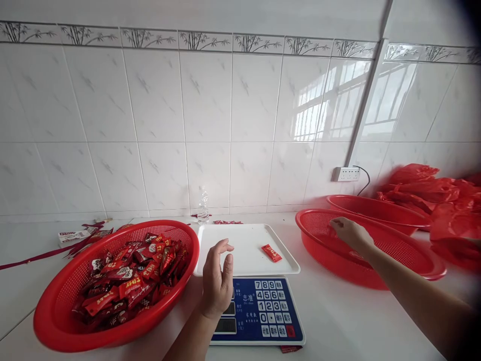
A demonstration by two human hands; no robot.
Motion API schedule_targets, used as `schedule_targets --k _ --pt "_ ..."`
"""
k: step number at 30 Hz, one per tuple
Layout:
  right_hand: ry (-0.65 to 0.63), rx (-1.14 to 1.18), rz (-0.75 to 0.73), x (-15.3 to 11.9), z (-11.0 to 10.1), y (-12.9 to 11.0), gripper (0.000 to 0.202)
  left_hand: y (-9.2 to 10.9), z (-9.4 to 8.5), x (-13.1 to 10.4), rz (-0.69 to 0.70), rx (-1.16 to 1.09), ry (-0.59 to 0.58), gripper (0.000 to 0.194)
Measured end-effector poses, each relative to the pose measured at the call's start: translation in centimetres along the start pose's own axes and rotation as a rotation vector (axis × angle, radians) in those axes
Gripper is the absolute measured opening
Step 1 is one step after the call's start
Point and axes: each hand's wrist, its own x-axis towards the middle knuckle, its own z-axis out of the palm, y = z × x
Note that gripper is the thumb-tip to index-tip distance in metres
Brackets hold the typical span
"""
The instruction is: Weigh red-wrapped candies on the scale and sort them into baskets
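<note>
My left hand is over the left side of a digital scale, thumb and fingers apart, holding nothing. On the scale's white tray lies one red wrapped snack packet, right of that hand. A red plastic basket to the left is heaped with red and dark snack packets. My right hand reaches over another red basket on the right, its fingers curled together. Whether something small is between those fingertips cannot be made out. The basket's floor is partly hidden by my arm.
Behind the right basket stand another red basket and a pile of red plastic bags. A clear bottle stands by the tiled wall. A power strip is on the wall. Dark red ribbon lies at the left.
</note>
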Motion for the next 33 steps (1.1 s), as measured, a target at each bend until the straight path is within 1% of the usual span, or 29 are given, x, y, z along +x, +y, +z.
schedule_targets --k 2,4,6,8,12,14,16,19,22,25,29,33 --pt "-0.059 -0.048 -0.037 0.1 0.1 -0.1 0.032 0.1 0.0 0.0 0.002 0.003 0.004 0.027" --pt "-0.108 -0.079 -0.113 -0.1 0.5 -1.0 0.033 0.2 -0.1 0.0 0.001 0.005 0.003 0.028" --pt "-0.143 -0.091 -0.219 -0.8 1.1 -3.0 0.037 0.2 -0.1 0.0 0.006 0.007 -0.001 0.028" --pt "-0.186 -0.081 -0.345 -2.0 2.0 -5.6 0.039 0.2 -0.1 0.0 0.013 0.014 -0.002 0.028" --pt "-0.344 -0.032 -0.601 -5.8 4.2 -10.8 0.038 0.0 -0.1 0.0 0.043 0.062 0.005 0.027" --pt "-0.404 -0.022 -0.685 -7.6 5.0 -12.5 0.039 0.0 -0.1 0.2 0.093 0.127 -0.005 0.025" --pt "-0.456 -0.019 -0.741 -8.9 5.6 -13.3 0.038 0.1 -0.1 0.4 0.154 0.209 -0.019 0.022" --pt "-0.487 -0.020 -0.784 -9.7 6.1 -13.6 0.035 0.1 -0.1 0.6 0.198 0.296 -0.025 0.021" --pt "-0.462 -0.024 -0.790 -9.7 6.2 -13.4 0.035 0.2 -0.1 0.7 0.195 0.321 -0.028 0.022" --pt "-0.416 -0.030 -0.782 -9.2 5.9 -12.9 0.034 0.3 -0.2 0.7 0.191 0.314 -0.039 0.022" --pt "-0.290 -0.053 -0.714 -6.9 4.5 -11.4 0.031 0.3 -0.2 0.6 0.183 0.293 -0.049 0.021" --pt "-0.149 -0.103 -0.594 -3.6 2.4 -8.5 0.031 0.4 -0.2 0.5 0.177 0.281 -0.047 0.020"
